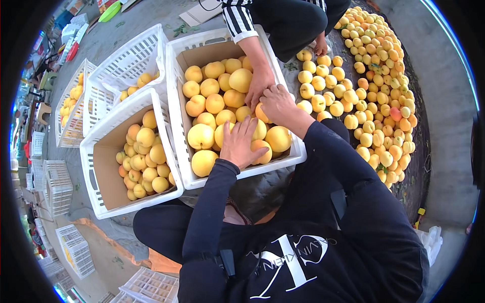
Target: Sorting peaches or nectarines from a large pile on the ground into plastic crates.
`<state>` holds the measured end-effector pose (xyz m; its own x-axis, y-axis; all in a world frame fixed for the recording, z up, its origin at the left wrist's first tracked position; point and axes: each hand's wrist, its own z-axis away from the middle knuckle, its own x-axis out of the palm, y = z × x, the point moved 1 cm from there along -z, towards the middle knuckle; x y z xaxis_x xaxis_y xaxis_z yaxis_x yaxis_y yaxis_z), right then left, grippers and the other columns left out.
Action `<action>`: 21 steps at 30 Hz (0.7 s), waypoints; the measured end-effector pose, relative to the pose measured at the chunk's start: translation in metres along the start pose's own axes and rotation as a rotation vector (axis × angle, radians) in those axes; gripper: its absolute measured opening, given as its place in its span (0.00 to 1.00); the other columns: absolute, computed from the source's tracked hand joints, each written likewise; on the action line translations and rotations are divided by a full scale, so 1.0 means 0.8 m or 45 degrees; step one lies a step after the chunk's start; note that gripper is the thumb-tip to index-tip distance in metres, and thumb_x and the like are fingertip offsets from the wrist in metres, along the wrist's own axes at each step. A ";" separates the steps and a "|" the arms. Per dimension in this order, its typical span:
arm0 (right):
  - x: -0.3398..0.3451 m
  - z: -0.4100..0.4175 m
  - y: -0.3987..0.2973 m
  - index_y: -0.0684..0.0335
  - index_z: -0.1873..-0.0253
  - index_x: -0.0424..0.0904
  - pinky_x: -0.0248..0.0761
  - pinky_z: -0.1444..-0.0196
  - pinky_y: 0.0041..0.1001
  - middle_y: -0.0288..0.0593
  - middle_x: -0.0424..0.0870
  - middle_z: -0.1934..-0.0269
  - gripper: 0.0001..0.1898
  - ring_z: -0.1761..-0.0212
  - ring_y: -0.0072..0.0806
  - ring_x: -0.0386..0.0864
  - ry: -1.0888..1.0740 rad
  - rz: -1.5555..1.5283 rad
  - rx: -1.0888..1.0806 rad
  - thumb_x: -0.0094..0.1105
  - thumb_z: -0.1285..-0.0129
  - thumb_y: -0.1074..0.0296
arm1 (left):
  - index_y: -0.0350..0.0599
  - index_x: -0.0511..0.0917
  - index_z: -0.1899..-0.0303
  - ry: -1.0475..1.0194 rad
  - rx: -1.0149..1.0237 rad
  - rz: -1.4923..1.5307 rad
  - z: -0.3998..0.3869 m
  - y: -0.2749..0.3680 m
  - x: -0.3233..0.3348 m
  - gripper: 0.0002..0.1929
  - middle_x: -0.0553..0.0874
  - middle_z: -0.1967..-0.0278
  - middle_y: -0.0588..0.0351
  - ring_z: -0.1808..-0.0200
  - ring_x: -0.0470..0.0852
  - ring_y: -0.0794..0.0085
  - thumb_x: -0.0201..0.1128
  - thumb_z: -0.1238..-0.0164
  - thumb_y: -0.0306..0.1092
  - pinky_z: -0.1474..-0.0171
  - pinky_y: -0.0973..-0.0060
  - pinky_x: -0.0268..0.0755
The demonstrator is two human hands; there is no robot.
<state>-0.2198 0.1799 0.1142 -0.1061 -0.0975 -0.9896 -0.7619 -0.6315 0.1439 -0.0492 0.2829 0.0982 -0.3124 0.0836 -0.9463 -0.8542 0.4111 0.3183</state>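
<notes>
A white plastic crate [177, 113] lined with cardboard stands before me, holding many yellow peaches [215, 103]. My left hand [240, 142] lies spread, palm down, on peaches near the crate's front edge, gripping none that I can see. At the crate's right side is my right hand [278, 104], its fingers bent over a peach; whether it grips the fruit is unclear. A co-worker's hand [260, 85] reaches down among the peaches, touching or close to my right fingertips. At the left, a smaller lined crate [113, 212] holds more peaches [146, 137].
Loose peaches [382, 110] spread over a dark ground sheet [418, 181] at the right. A co-worker in a striped sleeve [239, 21] sits across the crate. More white crates [125, 57] stand at the left, others [151, 286] at the lower left.
</notes>
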 end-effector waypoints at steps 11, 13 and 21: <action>-0.007 0.001 0.018 0.62 0.36 0.71 0.58 0.31 0.36 0.46 0.78 0.47 0.34 0.39 0.38 0.74 -0.175 -0.366 -0.066 0.70 0.52 0.65 | 0.46 0.59 0.27 -0.010 -0.021 -0.009 0.002 -0.002 -0.003 0.46 0.67 0.30 0.48 0.31 0.67 0.61 0.63 0.42 0.63 0.25 0.46 0.41; -0.006 -0.014 0.020 0.61 0.36 0.70 0.59 0.31 0.35 0.47 0.78 0.48 0.38 0.41 0.41 0.75 -0.191 -0.313 -0.107 0.73 0.57 0.64 | 0.46 0.60 0.27 0.004 -0.009 -0.015 0.001 -0.002 -0.002 0.46 0.68 0.30 0.48 0.31 0.68 0.60 0.63 0.42 0.63 0.26 0.46 0.41; 0.003 0.010 0.001 0.61 0.32 0.66 0.61 0.36 0.37 0.52 0.73 0.45 0.39 0.40 0.46 0.71 -0.183 -0.094 -0.082 0.66 0.53 0.69 | 0.45 0.62 0.29 0.037 -0.014 -0.019 0.000 0.001 -0.001 0.44 0.69 0.32 0.50 0.33 0.69 0.60 0.64 0.42 0.61 0.26 0.46 0.44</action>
<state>-0.2260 0.1852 0.1119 -0.1452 0.0594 -0.9876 -0.7289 -0.6814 0.0661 -0.0499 0.2828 0.0990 -0.3113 0.0508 -0.9489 -0.8633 0.4023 0.3048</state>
